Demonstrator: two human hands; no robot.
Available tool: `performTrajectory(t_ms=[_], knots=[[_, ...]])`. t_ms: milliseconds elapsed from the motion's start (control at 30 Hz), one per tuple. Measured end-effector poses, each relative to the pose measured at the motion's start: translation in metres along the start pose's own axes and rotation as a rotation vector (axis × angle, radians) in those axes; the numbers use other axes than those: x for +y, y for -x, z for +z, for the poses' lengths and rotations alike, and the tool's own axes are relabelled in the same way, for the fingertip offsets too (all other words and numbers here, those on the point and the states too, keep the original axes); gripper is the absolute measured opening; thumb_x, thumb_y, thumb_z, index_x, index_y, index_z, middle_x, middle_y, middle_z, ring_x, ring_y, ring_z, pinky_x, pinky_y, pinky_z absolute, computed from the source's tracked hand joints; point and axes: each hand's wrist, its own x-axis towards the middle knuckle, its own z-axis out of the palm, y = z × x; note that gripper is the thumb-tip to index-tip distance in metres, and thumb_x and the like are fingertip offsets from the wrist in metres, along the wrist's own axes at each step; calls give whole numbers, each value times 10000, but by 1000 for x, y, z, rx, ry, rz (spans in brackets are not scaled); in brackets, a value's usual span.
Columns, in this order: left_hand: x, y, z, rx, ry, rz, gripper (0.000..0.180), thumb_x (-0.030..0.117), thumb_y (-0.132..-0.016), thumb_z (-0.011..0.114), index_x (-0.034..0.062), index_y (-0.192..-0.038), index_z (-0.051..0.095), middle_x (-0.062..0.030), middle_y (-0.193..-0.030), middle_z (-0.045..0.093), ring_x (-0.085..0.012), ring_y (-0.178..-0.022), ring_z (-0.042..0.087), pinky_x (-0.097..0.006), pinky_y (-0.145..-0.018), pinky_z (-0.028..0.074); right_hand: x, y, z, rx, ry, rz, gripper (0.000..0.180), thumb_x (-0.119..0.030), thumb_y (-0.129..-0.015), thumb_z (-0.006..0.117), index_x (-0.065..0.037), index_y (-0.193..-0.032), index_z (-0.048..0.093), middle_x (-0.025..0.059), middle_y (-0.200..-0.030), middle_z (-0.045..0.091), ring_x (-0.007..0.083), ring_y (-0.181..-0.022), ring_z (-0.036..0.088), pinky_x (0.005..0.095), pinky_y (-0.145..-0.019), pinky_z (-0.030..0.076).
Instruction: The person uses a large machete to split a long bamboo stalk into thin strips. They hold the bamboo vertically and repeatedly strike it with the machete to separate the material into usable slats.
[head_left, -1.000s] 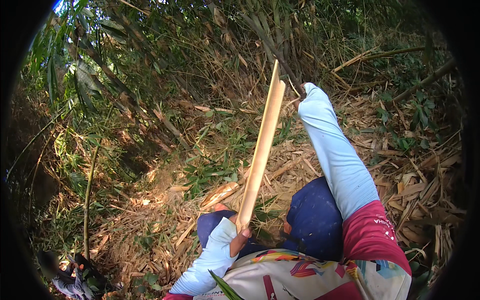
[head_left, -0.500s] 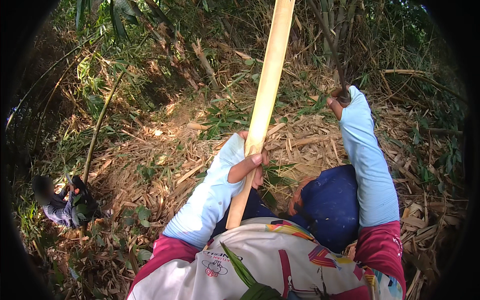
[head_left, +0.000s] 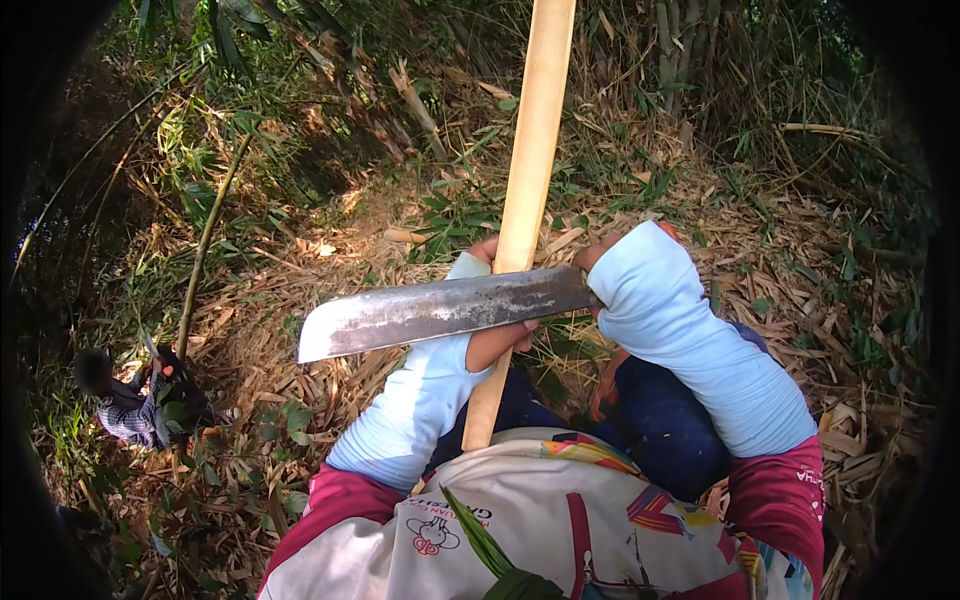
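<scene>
A long, pale split bamboo strip (head_left: pixel 537 130) runs from my lap up past the top of the view. My left hand (head_left: pixel 497 345) is closed round its lower part, palm and fingers partly behind the blade. Across the strip lies the broad, worn blade of a machete (head_left: pixel 440 308), its lighter tip pointing left over my left forearm. My right hand (head_left: pixel 596 258) grips the machete at the blade's right end; the handle and most of the fingers are hidden by the light blue sleeve. Whether the blade touches the strip I cannot tell.
Dry leaves and bamboo chips (head_left: pixel 360 240) cover the ground. At the far left a person (head_left: pixel 145 400) sits beside a slanting bamboo pole (head_left: pixel 208 225). A cut stump (head_left: pixel 418 108) and bamboo stems (head_left: pixel 675 50) stand ahead. My dark blue trouser knee (head_left: pixel 665 420) is bent below my right arm.
My right hand has swung the machete from upright at the right down and inward, so its blade now lies across the strip. My left hand keeps its hold on the strip.
</scene>
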Motion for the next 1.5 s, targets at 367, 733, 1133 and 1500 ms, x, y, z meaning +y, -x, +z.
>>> performTrajectory(t_ms=[367,733,1133,1500], knots=[[26,17,15,42,-294,15,804,225,-721,851,-28,-1304,359,-127,-1192,580,-180,-1115,560,-324,-985,442,-12,2,-4,89,32,-49,129,-137,-711,644,-99,-834,633,94,-737,633,307,-706,660,477,-638,455],[14,25,22,107,-584,266,704,118,-783,809,-57,-1302,367,-107,-1031,613,-157,-955,608,-297,-832,503,-15,6,-9,45,67,-22,152,-211,-741,652,-137,-873,656,68,-787,647,274,-754,670,468,-652,441],[5,22,24,207,-691,338,461,186,-768,829,-10,-1099,576,-98,-830,684,-216,-779,675,-325,-703,523,-15,6,-4,18,134,83,176,-270,-764,651,-134,-875,645,61,-780,639,270,-738,666,478,-655,440],[10,21,30,228,-429,169,348,148,-790,801,8,-1025,587,-94,-889,652,-180,-812,625,-329,-725,498,-14,5,0,55,151,68,144,-255,-749,651,-146,-842,633,62,-772,628,273,-724,651,465,-645,430]])
